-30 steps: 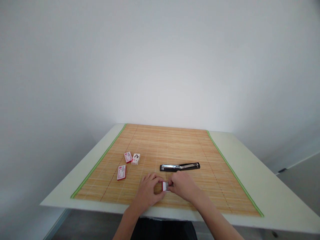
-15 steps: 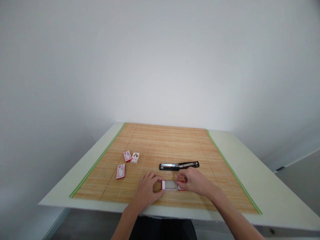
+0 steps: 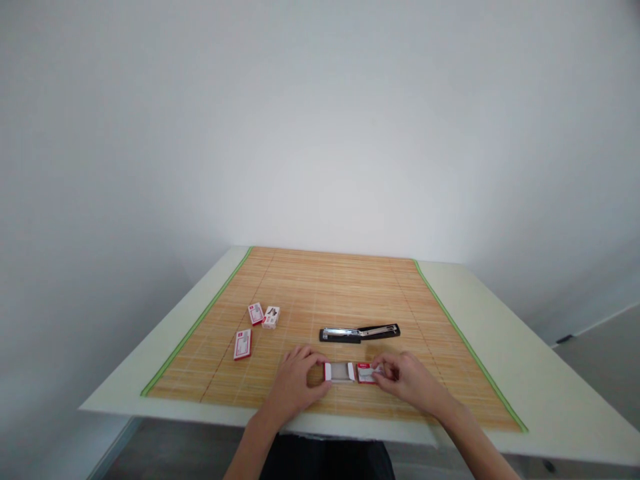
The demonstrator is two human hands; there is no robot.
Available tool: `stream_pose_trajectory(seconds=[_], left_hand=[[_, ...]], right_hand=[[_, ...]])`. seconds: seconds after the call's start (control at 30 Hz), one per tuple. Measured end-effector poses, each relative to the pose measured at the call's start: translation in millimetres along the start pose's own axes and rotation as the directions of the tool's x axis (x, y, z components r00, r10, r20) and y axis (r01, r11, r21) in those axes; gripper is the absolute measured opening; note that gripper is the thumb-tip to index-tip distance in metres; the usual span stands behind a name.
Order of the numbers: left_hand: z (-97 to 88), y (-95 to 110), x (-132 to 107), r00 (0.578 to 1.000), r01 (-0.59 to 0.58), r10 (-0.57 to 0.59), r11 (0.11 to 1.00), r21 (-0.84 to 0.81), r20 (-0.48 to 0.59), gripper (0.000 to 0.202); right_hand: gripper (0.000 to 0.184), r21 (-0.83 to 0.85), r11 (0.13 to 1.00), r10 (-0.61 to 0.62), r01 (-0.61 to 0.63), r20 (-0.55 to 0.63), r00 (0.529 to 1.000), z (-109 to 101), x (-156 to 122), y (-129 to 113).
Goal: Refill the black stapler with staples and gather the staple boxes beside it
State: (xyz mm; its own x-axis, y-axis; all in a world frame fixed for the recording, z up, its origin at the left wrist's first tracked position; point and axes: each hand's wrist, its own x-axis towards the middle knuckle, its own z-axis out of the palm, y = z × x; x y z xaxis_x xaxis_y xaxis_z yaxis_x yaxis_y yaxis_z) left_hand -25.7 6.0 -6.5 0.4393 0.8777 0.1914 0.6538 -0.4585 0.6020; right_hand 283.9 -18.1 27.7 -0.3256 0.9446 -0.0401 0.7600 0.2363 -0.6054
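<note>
My left hand [image 3: 296, 381] pinches the left end of a small open tray [image 3: 339, 372] of a staple box, lying on the bamboo mat [image 3: 330, 293] near its front edge. The tray is white-ended with grey staples inside. My right hand [image 3: 409, 379] pinches the red and white sleeve [image 3: 367, 373] of that box, just right of the tray and apart from it. A black and silver stapler [image 3: 359, 333], opened out flat, lies a little farther back, beyond both hands.
Three more small red and white staple boxes [image 3: 243, 345], [image 3: 256, 313], [image 3: 271, 317] lie on the mat's left part. The mat has green side edges and covers a pale table [image 3: 520, 347] against a white wall.
My right hand has pulled the red sleeve rightwards off the tray, which now lies exposed between the hands. My left hand stayed put on the tray's left end.
</note>
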Motion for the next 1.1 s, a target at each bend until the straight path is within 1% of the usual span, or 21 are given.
stream_pose_trajectory(seconds=[0.1,0.13,0.2,0.23,0.27,0.3,0.37,0.43,0.57,0.8,0.9,1.1], left_hand=[[-1.3,0.8,-0.3,1.0,0.003,-0.003,1.0,-0.003,0.005,0.034],[-1.9,1.1,-0.4,1.0,0.002,-0.002,1.0,-0.005,0.01,0.034],[-3.0,1.7,-0.3,1.0,-0.003,0.004,1.0,-0.009,0.023,0.034],[-3.4,2.1,-0.1,1.0,-0.008,0.008,1.0,-0.01,0.03,0.034],[-3.6,2.5,0.3,0.999,-0.012,0.012,1.0,-0.01,0.036,0.034],[-3.7,3.0,0.8,0.999,-0.016,0.016,1.0,-0.009,0.039,0.034],[-3.6,4.3,2.2,0.999,-0.026,0.027,1.0,-0.012,0.042,0.034],[-3.4,5.6,3.9,0.998,-0.038,0.039,0.999,-0.024,0.042,0.034],[-3.0,6.9,6.3,0.997,-0.053,0.056,0.997,-0.055,0.047,0.033],[-1.3,5.1,7.2,0.997,-0.07,0.072,0.995,-0.076,0.033,0.033],[-0.6,3.9,7.5,0.998,-0.062,0.064,0.994,-0.088,0.026,0.031],[0.3,1.4,7.3,0.998,-0.064,0.063,0.989,-0.131,-0.013,0.029]], right_hand=[[0.029,-0.011,0.999,0.037,-0.037,-0.011,0.999,-2.1,-5.6,0.4],[0.035,-0.029,0.998,0.058,-0.058,-0.027,0.998,-3.1,-7.0,0.6],[0.054,-0.074,0.992,0.097,-0.101,-0.056,0.994,-5.0,-8.7,1.0],[0.06,-0.091,0.989,0.109,-0.114,-0.057,0.992,-5.6,-9.0,1.1],[0.061,-0.096,0.989,0.112,-0.116,-0.045,0.993,-5.9,-9.0,1.2],[0.055,-0.09,0.99,0.107,-0.109,-0.026,0.994,-5.9,-8.8,1.1],[0.039,-0.053,0.995,0.087,-0.087,0.009,0.996,-5.3,-8.0,0.4],[0.031,-0.009,0.998,0.066,-0.066,0.022,0.998,-4.1,-7.4,-0.4],[0.028,0.034,0.999,0.038,-0.038,0.001,0.999,-2.2,-8.6,-0.4],[0.024,0.014,1.0,0.007,-0.007,-0.002,1.0,1.3,-9.6,-2.1],[0.026,0.014,1.0,0.011,-0.011,-0.008,1.0,3.2,-8.4,-4.3],[0.028,0.068,0.997,0.043,-0.044,0.014,0.999,8.0,-8.8,-5.3]])
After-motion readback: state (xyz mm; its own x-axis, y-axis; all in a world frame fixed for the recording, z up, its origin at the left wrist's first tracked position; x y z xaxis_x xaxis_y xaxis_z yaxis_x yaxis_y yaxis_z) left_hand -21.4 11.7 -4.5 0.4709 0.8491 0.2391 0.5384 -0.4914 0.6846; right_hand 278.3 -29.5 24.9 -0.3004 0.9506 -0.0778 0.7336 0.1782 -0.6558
